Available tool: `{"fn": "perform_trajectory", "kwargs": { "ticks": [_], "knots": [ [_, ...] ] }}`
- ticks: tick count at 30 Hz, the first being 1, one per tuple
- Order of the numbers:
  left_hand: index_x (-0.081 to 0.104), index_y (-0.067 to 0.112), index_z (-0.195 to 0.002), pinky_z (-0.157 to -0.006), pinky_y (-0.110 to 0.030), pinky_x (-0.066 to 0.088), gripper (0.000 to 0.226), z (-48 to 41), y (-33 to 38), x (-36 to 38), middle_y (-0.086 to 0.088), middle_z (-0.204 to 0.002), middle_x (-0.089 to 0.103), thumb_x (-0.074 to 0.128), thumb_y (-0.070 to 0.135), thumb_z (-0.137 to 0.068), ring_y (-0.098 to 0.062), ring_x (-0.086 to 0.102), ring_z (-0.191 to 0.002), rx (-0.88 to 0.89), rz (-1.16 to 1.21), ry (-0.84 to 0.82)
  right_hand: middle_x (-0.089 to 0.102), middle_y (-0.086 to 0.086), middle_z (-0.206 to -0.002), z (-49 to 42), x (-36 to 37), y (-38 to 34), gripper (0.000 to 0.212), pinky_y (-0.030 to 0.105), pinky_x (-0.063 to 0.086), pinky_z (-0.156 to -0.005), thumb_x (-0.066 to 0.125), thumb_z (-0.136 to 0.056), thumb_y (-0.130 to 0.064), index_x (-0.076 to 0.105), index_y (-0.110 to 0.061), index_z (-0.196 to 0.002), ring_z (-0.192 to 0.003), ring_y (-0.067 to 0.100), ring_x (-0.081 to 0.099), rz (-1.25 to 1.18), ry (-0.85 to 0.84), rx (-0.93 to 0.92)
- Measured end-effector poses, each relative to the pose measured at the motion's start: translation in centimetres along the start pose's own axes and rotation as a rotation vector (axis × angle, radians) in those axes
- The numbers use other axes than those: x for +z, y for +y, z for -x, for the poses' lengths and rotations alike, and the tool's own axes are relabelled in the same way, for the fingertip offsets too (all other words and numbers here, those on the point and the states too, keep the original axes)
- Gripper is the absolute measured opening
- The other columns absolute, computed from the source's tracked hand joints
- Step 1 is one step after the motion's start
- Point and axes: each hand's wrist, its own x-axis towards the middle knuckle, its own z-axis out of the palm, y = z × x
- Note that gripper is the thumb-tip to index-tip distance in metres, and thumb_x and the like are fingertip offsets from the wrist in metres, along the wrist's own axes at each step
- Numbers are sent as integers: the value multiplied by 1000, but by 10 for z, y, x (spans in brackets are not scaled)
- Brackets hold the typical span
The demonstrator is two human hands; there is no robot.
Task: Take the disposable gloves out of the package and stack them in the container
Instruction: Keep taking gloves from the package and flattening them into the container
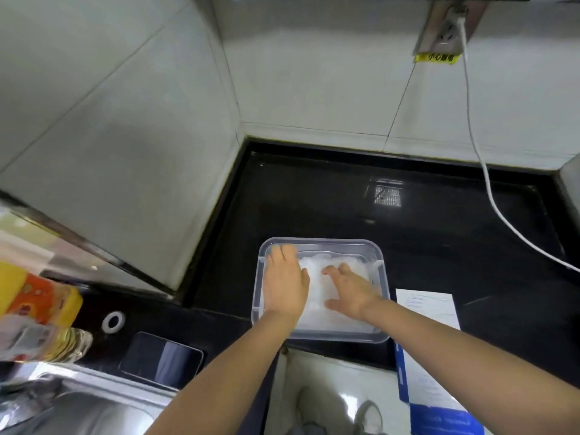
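Fingers (282,254) of left hand (284,284) straight, flat on glove pile; right hand (351,290) likewise spread, palm down, gripping nothing. Both press disposable gloves (317,279) inside clear container (320,241) on black counter (314,199). Likely flattening step: press evenly from centre toward walls, squeeze air out, keep edges below rim, lift off straight so top sheets don't drag. Container holds only translucent white gloves. Blue-and-white package (423,312) lies just right of container, looks flat.

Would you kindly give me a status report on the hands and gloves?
Left hand, right hand: open, flat on the gloves. Gloves piled inside the clear container. Nothing blocking; package lies right of it.
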Motion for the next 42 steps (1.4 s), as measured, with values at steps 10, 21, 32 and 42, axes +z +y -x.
{"fn": "perform_trajectory", "kwargs": {
  "ticks": [10, 21, 32, 42],
  "knots": [
    [21, 19, -146, -94, -33, 46, 78, -5, -11, 39, -12, -143, 31, 70, 25, -87, -27, 48, -120, -11, -252, -644, 12, 4, -157, -11, 13, 0, 92, 33, 46, -99, 72, -85, -24, 12, -28, -155, -125, 25, 50, 59, -110, -17],
    [-4, 29, -153, -110, -43, 37, 103, 1, -36, 57, -14, -157, 5, 73, 29, -84, -36, 24, -140, -46, -340, -746, 9, 11, -154, -16, 26, 3, 81, 42, 32, -113, 66, -90, -24, 15, -25, -153, -139, 34, 26, 144, -187, 69],
    [61, 18, -110, -74, -26, 51, 23, 7, 31, 12, -3, -105, 66, 46, 32, -99, -19, 64, -89, 114, -185, -272, 65, -6, -74, 31, -36, 12, 12, 34, 52, -70, 59, -92, -19, 69, -19, -87, -68, 14, 59, -362, 376, -92],
    [49, 11, -115, -65, -29, 44, 21, 71, 163, 35, -10, -100, 65, 43, 26, -102, -21, 60, -82, 351, 95, -499, 57, 0, -60, 108, -33, 123, 38, 29, 36, -51, 53, -93, -23, 50, -19, -55, -63, 23, 57, -306, 331, 303]
  ]
}}
